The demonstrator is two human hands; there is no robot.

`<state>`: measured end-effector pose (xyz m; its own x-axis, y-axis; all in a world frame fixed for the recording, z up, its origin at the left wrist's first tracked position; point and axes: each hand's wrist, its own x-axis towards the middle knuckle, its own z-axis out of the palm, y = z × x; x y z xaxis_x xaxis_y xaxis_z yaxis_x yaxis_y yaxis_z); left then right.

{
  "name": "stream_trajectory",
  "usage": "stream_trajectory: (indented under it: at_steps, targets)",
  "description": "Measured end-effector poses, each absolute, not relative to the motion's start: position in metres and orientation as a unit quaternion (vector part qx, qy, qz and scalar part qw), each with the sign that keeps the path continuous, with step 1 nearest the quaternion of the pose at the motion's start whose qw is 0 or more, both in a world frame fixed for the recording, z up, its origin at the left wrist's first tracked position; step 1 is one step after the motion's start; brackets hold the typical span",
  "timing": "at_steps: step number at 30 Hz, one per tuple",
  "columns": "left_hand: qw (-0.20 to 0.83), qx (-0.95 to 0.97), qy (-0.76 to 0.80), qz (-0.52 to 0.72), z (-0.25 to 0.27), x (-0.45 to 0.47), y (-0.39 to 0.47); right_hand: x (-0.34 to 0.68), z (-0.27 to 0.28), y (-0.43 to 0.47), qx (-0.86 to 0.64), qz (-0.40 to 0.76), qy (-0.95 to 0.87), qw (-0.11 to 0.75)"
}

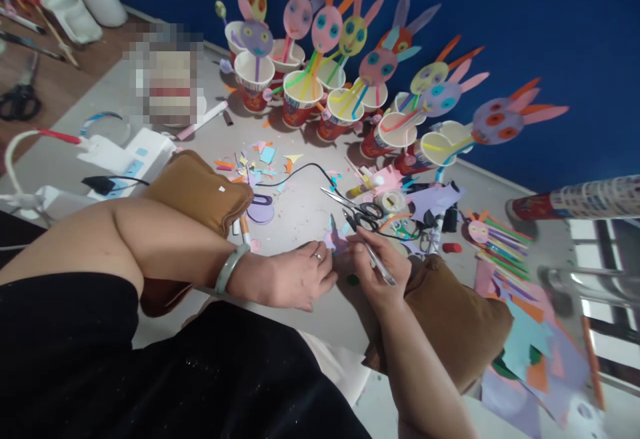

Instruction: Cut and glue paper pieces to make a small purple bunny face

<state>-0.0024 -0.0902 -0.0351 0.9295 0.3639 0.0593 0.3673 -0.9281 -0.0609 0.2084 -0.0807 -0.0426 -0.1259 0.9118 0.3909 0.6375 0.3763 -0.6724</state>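
My left hand [293, 276], a ring on one finger, is closed low over the table. Its fingertips pinch the edge of a small purple paper piece [336, 242] with teal bits at its top. My right hand [385, 262] grips a slim, silvery pen-like tool [381, 267]; its dark end points up and left, above the paper piece. Just beyond the right hand lie black-handled scissors [369, 211] with their blades apart. Near them sits a roll of clear tape [391, 202]. The left fingers hide part of the paper.
Paper cups [254, 79] with rabbit-faced paper spoons line the blue wall. Paper scraps [265, 156] litter the table. Brown cushions [200, 189] lie by my forearms. A power strip [131, 171] is left, a stack of cups [590, 202] and coloured paper sheets [530, 339] right.
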Motion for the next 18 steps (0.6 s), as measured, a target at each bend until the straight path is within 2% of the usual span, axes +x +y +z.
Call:
stream_trajectory:
  at_steps: [6,13,18]
  targets:
    - [0.006,-0.977,-0.212,0.022,-0.028,0.018,-0.099,0.207,-0.040,-0.076,-0.554,0.088,-0.737,0.377]
    - [-0.057,-0.949,-0.286,0.122,-0.010,0.051,-0.106,0.206,-0.040,-0.077,-0.550,0.129,-0.720,0.403]
    - [-0.075,-0.952,-0.276,0.106,-0.011,0.052,-0.103,0.209,-0.041,-0.077,-0.545,0.132,-0.716,0.415]
